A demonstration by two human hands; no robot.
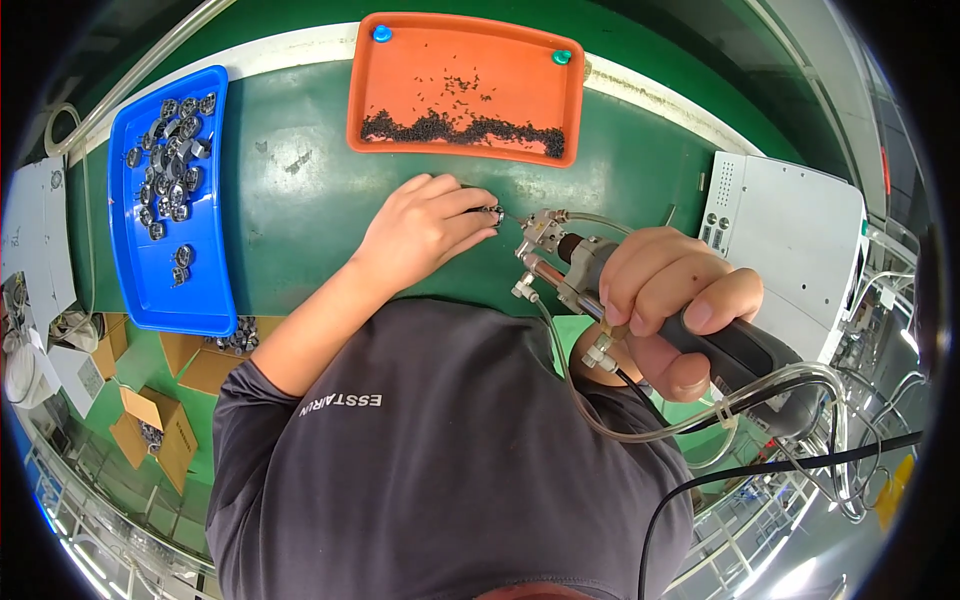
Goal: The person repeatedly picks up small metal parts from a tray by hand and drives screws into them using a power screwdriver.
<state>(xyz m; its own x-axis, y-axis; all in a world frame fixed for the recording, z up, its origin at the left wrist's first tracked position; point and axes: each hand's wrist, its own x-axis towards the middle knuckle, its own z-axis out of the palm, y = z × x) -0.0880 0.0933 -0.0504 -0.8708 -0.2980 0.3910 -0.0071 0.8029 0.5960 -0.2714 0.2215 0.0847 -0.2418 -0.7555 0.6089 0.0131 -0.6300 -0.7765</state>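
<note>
My left hand [425,225] pinches a small dark part with a shiny edge [498,214] above the green table. My fingers cover most of it, so its full shape is hidden. In my right hand [680,295] is a black-and-grey electric screwdriver [750,352] with metal fittings and air hoses at its front. The slim tip of the screwdriver points left at the held part. Whether the two touch, I cannot tell. Beyond my hands lies an orange tray [430,80] with many tiny black screws [450,130] heaped along its near side.
At the left, a blue tray [205,285] holds several small round black-and-silver parts [175,150]. A white control box [785,240] stands at the right. Clear hoses [660,437] and a black cable [760,468] trail from the screwdriver side. Cardboard boxes [160,430] sit lower left.
</note>
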